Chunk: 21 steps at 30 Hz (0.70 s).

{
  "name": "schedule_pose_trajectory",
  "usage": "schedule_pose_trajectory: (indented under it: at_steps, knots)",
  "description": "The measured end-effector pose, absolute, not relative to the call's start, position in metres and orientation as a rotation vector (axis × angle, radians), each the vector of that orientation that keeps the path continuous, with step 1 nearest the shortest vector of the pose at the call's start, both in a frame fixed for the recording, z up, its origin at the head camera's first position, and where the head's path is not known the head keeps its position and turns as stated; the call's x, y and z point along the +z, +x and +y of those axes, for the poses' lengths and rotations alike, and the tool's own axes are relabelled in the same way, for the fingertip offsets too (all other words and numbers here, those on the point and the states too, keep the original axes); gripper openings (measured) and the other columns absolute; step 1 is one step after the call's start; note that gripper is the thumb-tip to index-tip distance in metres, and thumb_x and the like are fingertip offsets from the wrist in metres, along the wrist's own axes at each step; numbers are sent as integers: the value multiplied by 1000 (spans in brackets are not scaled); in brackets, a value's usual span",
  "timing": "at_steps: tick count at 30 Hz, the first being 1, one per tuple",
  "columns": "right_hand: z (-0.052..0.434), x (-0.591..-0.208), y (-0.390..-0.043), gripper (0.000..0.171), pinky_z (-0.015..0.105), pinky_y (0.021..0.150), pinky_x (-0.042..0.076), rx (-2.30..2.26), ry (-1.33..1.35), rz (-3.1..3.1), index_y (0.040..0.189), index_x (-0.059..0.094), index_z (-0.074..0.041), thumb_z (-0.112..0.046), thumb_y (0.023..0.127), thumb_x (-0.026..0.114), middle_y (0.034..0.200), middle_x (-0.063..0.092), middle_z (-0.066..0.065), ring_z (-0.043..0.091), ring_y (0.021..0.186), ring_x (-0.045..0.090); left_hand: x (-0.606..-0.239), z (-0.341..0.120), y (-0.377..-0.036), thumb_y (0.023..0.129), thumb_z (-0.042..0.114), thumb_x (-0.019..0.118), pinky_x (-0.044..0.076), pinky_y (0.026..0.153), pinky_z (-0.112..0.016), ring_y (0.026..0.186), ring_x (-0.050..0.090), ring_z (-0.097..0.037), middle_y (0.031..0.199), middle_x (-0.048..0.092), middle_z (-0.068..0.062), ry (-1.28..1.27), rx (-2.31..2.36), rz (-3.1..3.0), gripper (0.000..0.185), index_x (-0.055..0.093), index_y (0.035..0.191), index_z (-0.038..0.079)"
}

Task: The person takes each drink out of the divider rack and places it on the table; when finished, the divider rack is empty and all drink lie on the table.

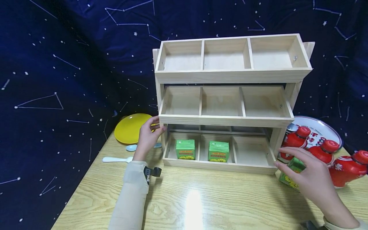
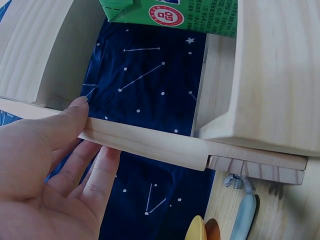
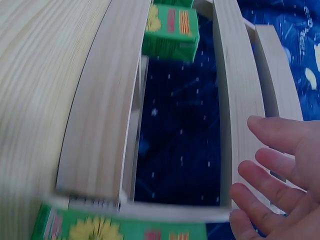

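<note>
A three-tier wooden rack (image 1: 230, 121) stands on the table, each tier split into three compartments. My left hand (image 1: 149, 137) is at its left side, pinching the wooden upright (image 2: 150, 142) between thumb and fingers. My right hand (image 1: 311, 175) is spread with nothing in it, beside the lower right corner of the rack. Behind its fingers a green drink carton (image 1: 290, 179) stands on the table, partly hidden. On the bottom tier, one green carton (image 1: 185, 149) sits in the left compartment and another carton (image 1: 218, 151) in the middle one.
Red bottles (image 1: 349, 169) with red caps stand at the right, before a white patterned plate (image 1: 330, 129). A yellow plate (image 1: 130, 127), a light-blue spoon (image 1: 131, 148) and a white-handled utensil (image 1: 116, 159) lie at the left. A dark blue star-patterned cloth (image 1: 72, 80) hangs behind.
</note>
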State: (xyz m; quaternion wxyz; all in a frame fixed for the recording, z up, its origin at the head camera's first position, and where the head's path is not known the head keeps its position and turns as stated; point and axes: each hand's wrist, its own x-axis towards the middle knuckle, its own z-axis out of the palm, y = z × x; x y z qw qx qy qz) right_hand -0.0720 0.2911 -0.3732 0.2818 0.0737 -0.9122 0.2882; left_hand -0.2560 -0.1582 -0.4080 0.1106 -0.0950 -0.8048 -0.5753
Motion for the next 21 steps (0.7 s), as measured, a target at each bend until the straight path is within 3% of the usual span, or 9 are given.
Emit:
schedule_pose_trajectory:
  at_steps: [6,15,18,21]
  knots:
    - [260,-371,-89,54,-1,89,31,817,378,-2397,112,72,-9,1,63,91,111,68,6,-14,108,47,-408,-158,-256,89,13,75,55,91,-39,111,62,-26,124,62,-5,-271,-1684,-2368,49,58,135,13]
    - [217,-377,-120,50,7,98,32,915,526,-2441,118,69,-7,-5,71,88,122,64,4,22,114,58,-407,-158,-256,89,14,75,53,95,-39,111,62,-22,125,62,-5,-270,-1651,-2375,48,58,134,13]
    - [206,-381,-129,51,25,102,41,953,544,-2480,121,68,-7,-9,74,87,126,63,5,27,117,57,-408,-158,-256,89,15,75,52,96,-39,110,62,-22,124,62,-5,-275,-1651,-2370,48,58,134,13]
    - [197,-386,-139,52,48,98,47,1003,558,-2530,123,66,-6,-12,76,86,129,61,9,31,119,56,-403,-156,-253,89,13,75,52,96,-39,111,62,-23,124,62,-7,-272,-1663,-2370,48,58,134,11]
